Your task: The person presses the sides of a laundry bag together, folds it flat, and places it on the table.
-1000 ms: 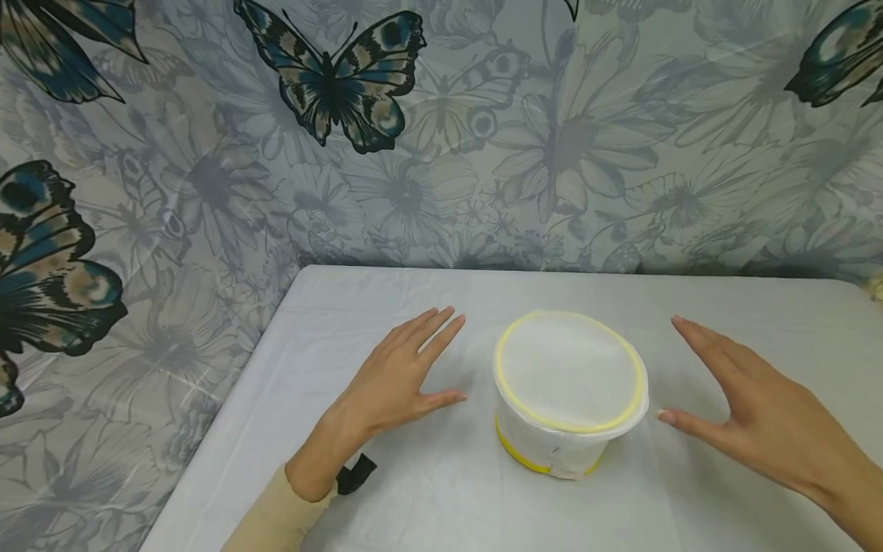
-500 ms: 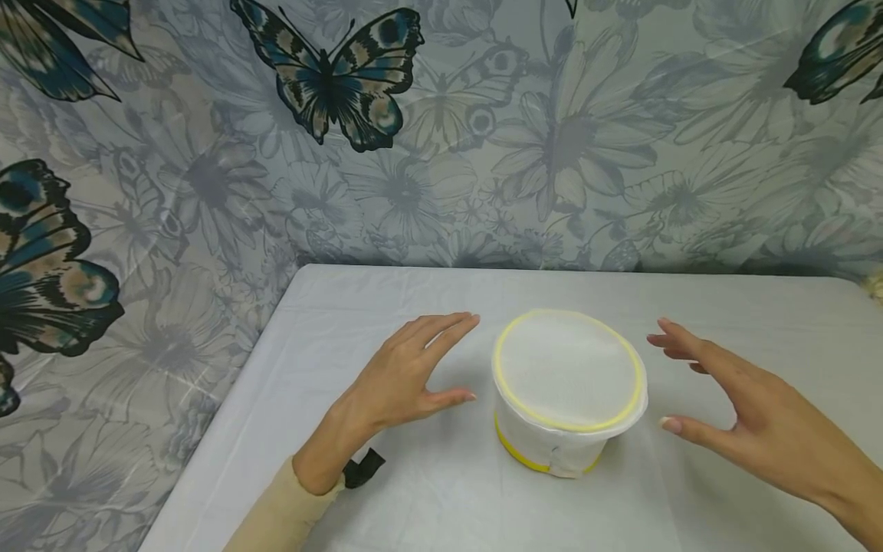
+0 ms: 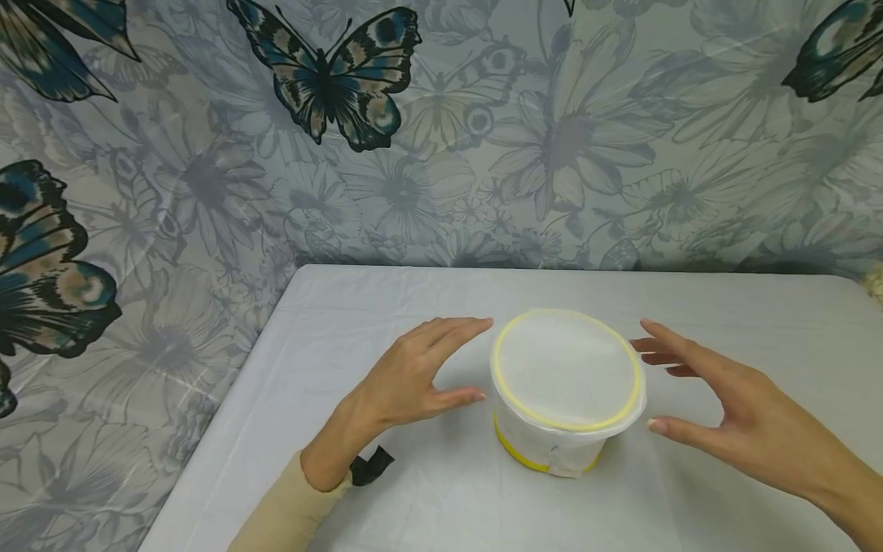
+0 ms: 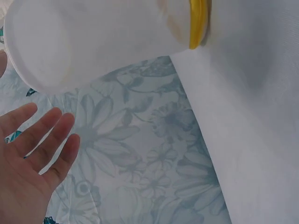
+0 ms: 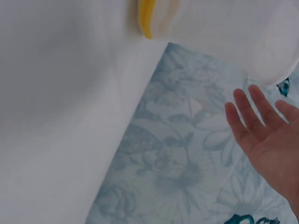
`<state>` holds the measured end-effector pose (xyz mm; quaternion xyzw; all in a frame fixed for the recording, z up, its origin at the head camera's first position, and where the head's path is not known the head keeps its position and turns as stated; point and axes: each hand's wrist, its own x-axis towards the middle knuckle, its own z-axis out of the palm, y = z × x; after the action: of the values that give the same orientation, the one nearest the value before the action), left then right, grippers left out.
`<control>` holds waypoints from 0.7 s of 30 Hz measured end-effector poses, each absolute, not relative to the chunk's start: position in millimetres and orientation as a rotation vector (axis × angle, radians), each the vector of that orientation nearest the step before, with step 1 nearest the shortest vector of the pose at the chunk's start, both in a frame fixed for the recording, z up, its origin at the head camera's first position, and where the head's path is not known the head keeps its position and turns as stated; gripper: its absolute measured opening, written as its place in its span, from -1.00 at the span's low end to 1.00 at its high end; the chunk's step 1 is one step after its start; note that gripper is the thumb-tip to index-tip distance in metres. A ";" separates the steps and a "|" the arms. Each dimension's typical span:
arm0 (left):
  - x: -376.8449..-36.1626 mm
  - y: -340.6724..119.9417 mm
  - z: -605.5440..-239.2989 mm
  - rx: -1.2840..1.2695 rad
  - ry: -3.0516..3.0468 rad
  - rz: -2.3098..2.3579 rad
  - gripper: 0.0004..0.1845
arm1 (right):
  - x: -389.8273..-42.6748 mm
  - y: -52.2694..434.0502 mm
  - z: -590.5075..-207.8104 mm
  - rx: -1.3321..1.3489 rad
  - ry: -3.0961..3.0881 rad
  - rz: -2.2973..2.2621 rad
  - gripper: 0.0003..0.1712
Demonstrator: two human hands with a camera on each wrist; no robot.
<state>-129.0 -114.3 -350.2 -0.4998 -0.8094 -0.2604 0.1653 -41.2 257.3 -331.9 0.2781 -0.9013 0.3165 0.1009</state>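
In the head view, a round white mesh pouch with a yellow rim and yellow base band (image 3: 567, 387) is sitting upright on the white cloth-covered table (image 3: 386, 506), about midway between the near and far edges. The left hand (image 3: 414, 376) is hovering just left of the pouch, fingers straight and loose, gripping nothing, its thumb tip nearly reaching the pouch's side. The right hand (image 3: 724, 418) is hovering just right of the pouch, fingers spread and relaxed, likewise holding nothing. A cream sleeve (image 3: 283, 514) is covering the left forearm, with a black strap (image 3: 369, 465) showing at the wrist. A grey curtain printed with flowers and dark butterflies (image 3: 331, 77) is hanging behind the table's far edge.

In the left wrist view, the pouch (image 4: 103, 42) is filling the top of the frame, its yellow band (image 4: 198, 23) resting on the table (image 4: 261, 140). The left hand (image 4: 32, 163) is lying open below it, palm facing the pouch, not touching.

In the right wrist view, the pouch (image 5: 219, 28) is again at the top, the right hand (image 5: 266, 140) spreading open beneath it, apart from it.
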 end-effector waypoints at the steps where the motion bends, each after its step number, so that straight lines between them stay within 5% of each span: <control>1: -129.0 -112.8 -349.7 -1.432 -2.295 -0.765 -0.11 | -41.5 256.8 -332.2 0.827 -2.657 0.943 0.29; 21: -124.7 -96.7 -348.7 -1.422 -2.250 -0.865 -0.28 | -51.0 247.0 -340.5 0.884 -2.533 0.997 0.09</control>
<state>-124.7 -96.7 -348.7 -0.5008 -0.7921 -0.3045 0.1706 -51.0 247.0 -340.5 0.3058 -0.8764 0.3450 0.1390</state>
